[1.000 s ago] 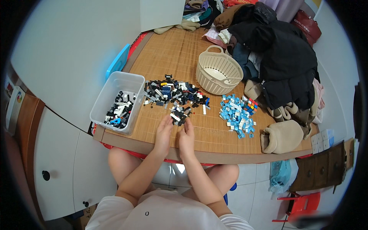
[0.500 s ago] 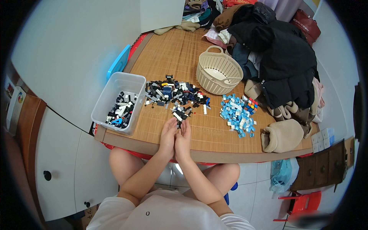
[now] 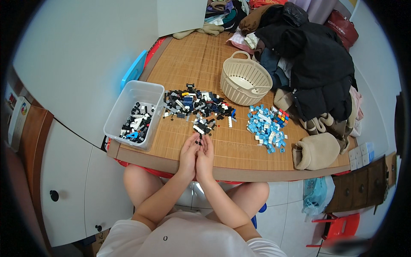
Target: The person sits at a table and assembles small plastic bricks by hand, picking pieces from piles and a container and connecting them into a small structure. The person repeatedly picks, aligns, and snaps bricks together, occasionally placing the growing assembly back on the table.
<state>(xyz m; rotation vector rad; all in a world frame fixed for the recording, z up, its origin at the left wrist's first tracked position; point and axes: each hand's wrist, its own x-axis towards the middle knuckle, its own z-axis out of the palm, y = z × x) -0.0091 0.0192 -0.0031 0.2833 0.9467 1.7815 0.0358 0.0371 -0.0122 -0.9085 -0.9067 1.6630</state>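
Note:
My left hand [image 3: 188, 155] and my right hand [image 3: 205, 156] lie side by side near the mat's front edge, palms up and cupped together. A few small dark building bricks [image 3: 198, 142] show in the hollow between the fingers; the palms hide the rest. Right beyond the fingertips lies a small heap of black, grey and white bricks [image 3: 204, 126]. It joins the larger mixed pile of bricks [image 3: 195, 103] behind. To the left stands a clear plastic box [image 3: 112, 124] partly filled with more bricks, a blue piece [image 3: 132, 135] among them.
Translucent blue and white bricks [image 3: 263, 128] are heaped on the right, with a puzzle cube [image 3: 282, 118] beside them. A beige basket [image 3: 246, 81] stands behind. Dark clothes [image 3: 319, 68] and a rolled beige cloth [image 3: 317, 150] lie on the right of the bamboo mat [image 3: 184, 53].
My cupped hands stay nearly in place, with the fingers shifting slightly. The dark bricks between them show a little more clearly now.

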